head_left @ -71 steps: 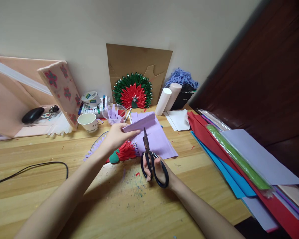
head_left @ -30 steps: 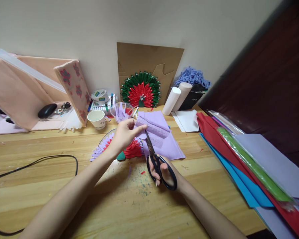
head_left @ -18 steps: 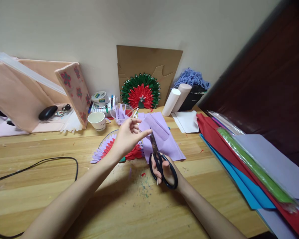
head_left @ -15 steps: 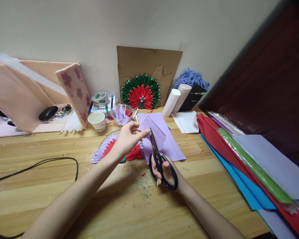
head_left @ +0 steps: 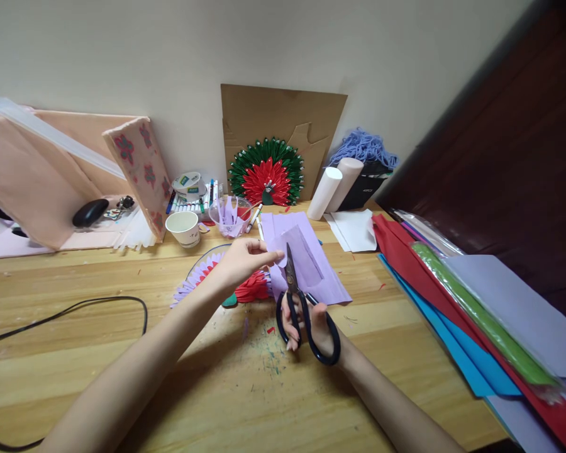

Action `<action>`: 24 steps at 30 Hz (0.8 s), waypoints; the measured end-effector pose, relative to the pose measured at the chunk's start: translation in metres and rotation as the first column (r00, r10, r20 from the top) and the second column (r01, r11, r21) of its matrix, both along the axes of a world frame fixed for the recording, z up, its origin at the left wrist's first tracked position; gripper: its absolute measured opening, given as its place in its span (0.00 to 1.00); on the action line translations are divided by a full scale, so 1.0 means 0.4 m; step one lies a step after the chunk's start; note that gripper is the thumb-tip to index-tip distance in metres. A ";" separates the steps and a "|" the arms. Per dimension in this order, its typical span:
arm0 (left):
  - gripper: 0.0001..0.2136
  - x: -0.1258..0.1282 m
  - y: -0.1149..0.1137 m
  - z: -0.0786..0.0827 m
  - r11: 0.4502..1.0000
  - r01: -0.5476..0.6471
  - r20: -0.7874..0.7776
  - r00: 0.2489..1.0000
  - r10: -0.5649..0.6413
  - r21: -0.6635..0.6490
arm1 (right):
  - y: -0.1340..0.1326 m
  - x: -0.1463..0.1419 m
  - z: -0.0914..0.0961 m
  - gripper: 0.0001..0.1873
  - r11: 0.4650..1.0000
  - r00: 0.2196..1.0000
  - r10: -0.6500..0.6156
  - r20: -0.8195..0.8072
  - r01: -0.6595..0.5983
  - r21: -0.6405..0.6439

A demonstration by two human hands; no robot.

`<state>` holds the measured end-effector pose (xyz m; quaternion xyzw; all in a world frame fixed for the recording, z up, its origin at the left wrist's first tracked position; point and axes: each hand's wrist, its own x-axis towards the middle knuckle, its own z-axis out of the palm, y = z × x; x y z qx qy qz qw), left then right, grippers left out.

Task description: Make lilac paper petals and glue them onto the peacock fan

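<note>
My left hand [head_left: 248,261] pinches the edge of a small piece of purple paper [head_left: 304,251] between thumb and fingers. My right hand [head_left: 318,321] is closed round the black handles of a pair of scissors [head_left: 291,277]. The blades point away from me and overlap the held piece, close to my left fingertips. Beneath lies a larger purple sheet [head_left: 330,286]. Partly hidden by my left forearm is a fan-shaped purple and red paper craft [head_left: 255,288] with a green piece at its base.
Behind are a paper cup [head_left: 183,229], a clear bowl [head_left: 219,229] of purple strips, markers and a red-green peacock craft [head_left: 266,179] against cardboard [head_left: 283,113]. White rolls [head_left: 324,195] stand right of it. Coloured paper [head_left: 476,308] is stacked at right; a black cable [head_left: 85,300] lies left.
The scissors and my right hand have come slightly towards me, their handles spread wider. The held purple piece has tilted and sits lower over the sheet.
</note>
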<state>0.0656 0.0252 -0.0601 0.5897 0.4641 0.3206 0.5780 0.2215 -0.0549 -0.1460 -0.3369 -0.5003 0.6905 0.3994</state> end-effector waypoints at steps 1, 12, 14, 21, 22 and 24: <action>0.12 0.000 0.000 0.000 1.000 0.000 -0.001 1.000 0.000 0.002 | 0.000 0.000 0.000 0.40 1.000 1.000 -0.008 0.010 0.008 0.006; 0.13 -0.006 0.012 -0.005 0.999 0.008 0.021 1.000 -0.009 0.039 | -0.003 -0.002 0.019 0.38 0.997 0.993 -0.066 0.103 0.062 0.039; 0.12 -0.004 0.012 -0.005 0.998 0.008 0.002 1.000 -0.008 0.055 | -0.003 -0.001 0.018 0.39 0.998 0.995 -0.055 0.083 0.051 0.044; 0.12 -0.004 0.006 -0.005 0.996 0.053 -0.087 0.995 -0.047 0.072 | -0.004 -0.001 0.021 0.40 0.997 0.995 -0.059 0.083 0.056 0.049; 0.12 -0.005 0.005 -0.004 0.996 0.056 -0.087 0.995 -0.050 0.072 | -0.005 -0.001 0.021 0.40 0.997 0.994 -0.064 0.086 0.060 0.047; 0.12 -0.005 0.004 -0.002 0.996 0.059 -0.085 0.995 -0.053 0.074 | -0.006 -0.003 0.021 0.39 0.996 0.993 -0.075 0.090 0.071 0.044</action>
